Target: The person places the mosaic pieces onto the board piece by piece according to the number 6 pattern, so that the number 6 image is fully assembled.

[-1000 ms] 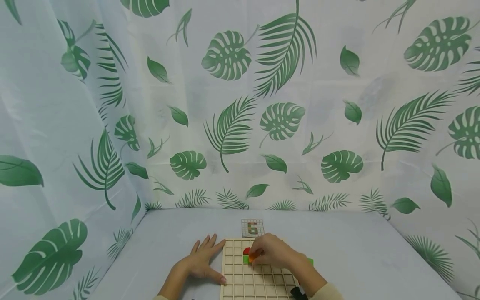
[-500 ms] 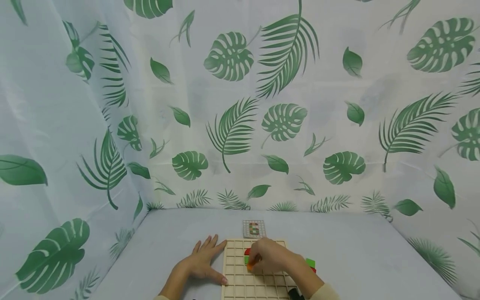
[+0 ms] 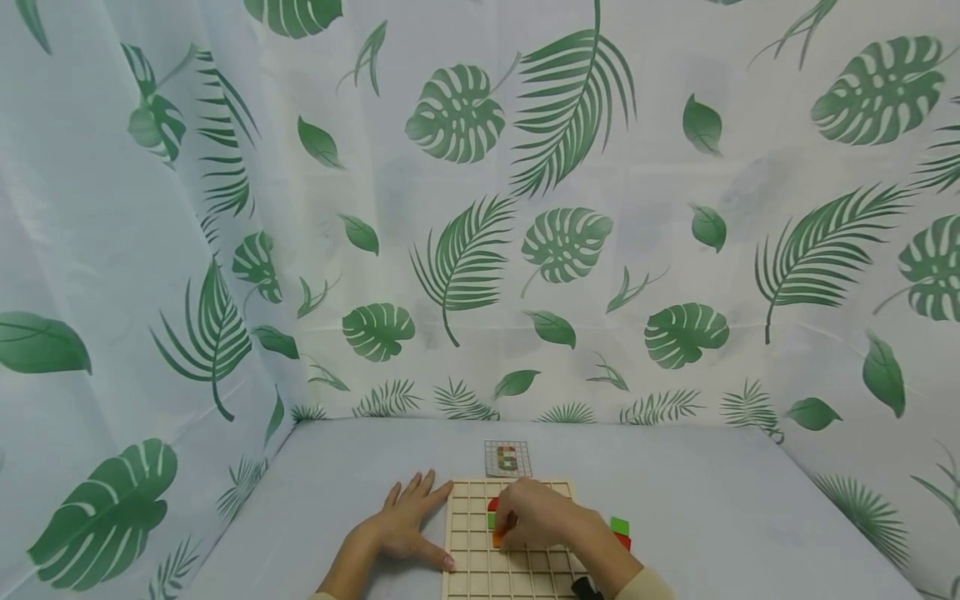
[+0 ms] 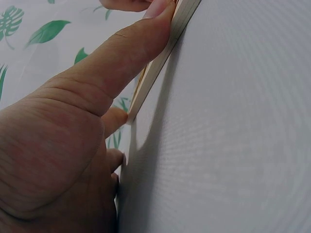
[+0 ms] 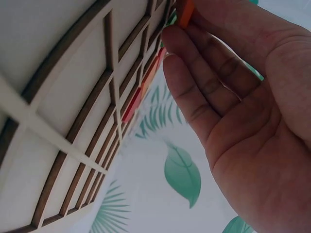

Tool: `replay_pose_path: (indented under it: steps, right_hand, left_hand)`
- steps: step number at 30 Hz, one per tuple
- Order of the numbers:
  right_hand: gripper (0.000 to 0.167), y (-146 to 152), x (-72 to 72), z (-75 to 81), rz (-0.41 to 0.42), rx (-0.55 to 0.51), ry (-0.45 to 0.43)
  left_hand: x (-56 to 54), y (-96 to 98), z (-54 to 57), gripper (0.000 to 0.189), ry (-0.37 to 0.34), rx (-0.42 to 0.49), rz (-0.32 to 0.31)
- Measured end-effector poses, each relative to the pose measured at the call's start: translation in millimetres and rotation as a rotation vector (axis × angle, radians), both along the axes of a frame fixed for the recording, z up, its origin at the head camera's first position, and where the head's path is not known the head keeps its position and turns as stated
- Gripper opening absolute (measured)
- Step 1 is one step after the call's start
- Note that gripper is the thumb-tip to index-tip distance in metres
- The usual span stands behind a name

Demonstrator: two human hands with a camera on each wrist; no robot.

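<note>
Your right hand (image 3: 542, 512) has brought the pinched flat orange block (image 3: 497, 540) to the near side of the green square block (image 3: 491, 521) on the pale wooden grid board (image 3: 477, 581), seemingly almost seated, while your spread left hand (image 3: 401, 521) touches the board's edge.

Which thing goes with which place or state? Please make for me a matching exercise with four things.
1. Left hand
2. Right hand
3. Card
4. Leaf prints

A. beyond the board's far edge
B. on the hanging cloth
C. touching the board's left edge
D. pinching an orange block

Pairs: 1-C; 2-D; 3-A; 4-B
</note>
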State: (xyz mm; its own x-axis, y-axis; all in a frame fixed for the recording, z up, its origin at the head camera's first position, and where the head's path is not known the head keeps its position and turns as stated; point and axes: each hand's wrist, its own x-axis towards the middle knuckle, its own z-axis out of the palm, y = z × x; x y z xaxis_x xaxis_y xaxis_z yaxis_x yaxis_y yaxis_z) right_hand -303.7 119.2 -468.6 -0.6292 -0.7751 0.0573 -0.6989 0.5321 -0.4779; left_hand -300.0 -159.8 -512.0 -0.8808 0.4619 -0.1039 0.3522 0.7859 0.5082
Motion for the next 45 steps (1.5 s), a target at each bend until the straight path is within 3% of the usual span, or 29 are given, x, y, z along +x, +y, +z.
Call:
replay_pose_path:
  steps: [23, 45]
  right_hand:
    - [0.01, -9.0, 4.7, 4.5, -0.014, 0.04, 0.032]
    - [0.012, -5.1, 0.6, -6.5, 0.023, 0.002, 0.059]
  left_hand:
    - [-3.9, -3.4, -2.7, 0.123, 0.004, -0.014, 0.001]
    - [-1.5, -2.3, -1.2, 0.121, -0.003, 0.0, -0.003]
